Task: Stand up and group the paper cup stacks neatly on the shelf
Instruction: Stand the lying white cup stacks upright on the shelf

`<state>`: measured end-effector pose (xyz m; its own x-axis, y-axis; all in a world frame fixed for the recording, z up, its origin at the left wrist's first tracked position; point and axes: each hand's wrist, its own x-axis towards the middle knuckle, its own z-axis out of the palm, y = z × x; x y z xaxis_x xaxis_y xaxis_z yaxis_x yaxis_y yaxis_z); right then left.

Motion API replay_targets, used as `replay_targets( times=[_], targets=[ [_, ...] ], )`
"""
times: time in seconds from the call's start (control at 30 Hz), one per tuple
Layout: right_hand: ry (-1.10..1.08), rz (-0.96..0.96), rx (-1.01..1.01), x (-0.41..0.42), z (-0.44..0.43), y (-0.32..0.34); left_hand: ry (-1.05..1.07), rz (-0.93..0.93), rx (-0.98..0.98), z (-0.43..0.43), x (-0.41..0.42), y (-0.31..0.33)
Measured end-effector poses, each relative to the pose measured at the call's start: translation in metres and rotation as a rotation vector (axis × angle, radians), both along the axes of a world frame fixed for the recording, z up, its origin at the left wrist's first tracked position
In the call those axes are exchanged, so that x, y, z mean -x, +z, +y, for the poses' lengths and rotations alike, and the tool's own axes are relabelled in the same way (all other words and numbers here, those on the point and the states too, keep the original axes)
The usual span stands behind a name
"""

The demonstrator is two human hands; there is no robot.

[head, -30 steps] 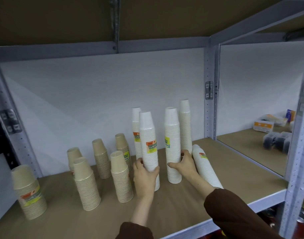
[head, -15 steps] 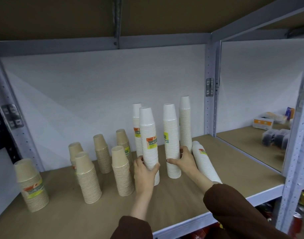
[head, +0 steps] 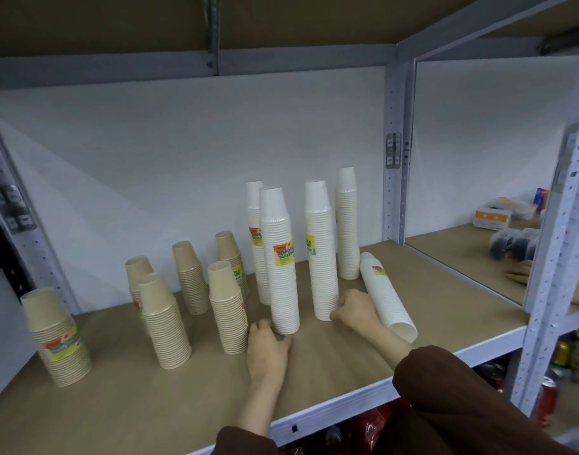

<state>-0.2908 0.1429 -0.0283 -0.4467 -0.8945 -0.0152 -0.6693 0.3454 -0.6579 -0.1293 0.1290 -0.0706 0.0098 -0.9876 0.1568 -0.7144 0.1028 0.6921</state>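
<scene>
Shelf (head: pixel 347 366) mid-front: left hand (head: pixel 267 351) cupped at base of upright white stack (head: pixel 279 261); right hand (head: pixel 355 307) gripping neighbouring stack's (head: pixel 321 251) base. Fallen white stack (head: pixel 385 295) lying toward right edge.

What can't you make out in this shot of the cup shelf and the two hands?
- Head view: the left hand fingertips, hidden behind the front white stack; grip unclear.
- The back-left white stack, mostly covered by that front one.
- Label print on the lying white stack: too small.
- Dark items in the next bay: blurred, partly behind the upright post.
</scene>
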Motion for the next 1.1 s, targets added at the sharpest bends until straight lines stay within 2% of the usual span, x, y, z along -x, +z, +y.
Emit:
replay_targets(
  times=[0.23,0.53,0.7,0.77,0.93,1.1],
  targets=[
    [0.044,0.172,0.026,-0.008,0.012,-0.022,-0.06,-0.188,0.059,0.01,-0.001,-0.004],
    [0.09,0.199,0.106,-0.008,0.019,-0.012,-0.149,-0.481,0.03,0.023,0.002,0.007],
    [0.025,0.243,0.223,0.016,0.022,0.011,-0.327,-0.537,0.073,0.034,0.029,0.019],
    [-0.028,0.198,0.239,0.032,0.023,0.017,-0.427,-0.554,0.111,0.036,0.046,0.021],
    [-0.087,0.248,0.088,0.059,0.033,0.031,-0.58,-0.595,0.125,0.031,0.089,0.017],
    [-0.156,0.051,0.006,0.079,0.033,0.028,-0.6,-0.592,0.129,0.017,0.121,0.013]
  ],
)
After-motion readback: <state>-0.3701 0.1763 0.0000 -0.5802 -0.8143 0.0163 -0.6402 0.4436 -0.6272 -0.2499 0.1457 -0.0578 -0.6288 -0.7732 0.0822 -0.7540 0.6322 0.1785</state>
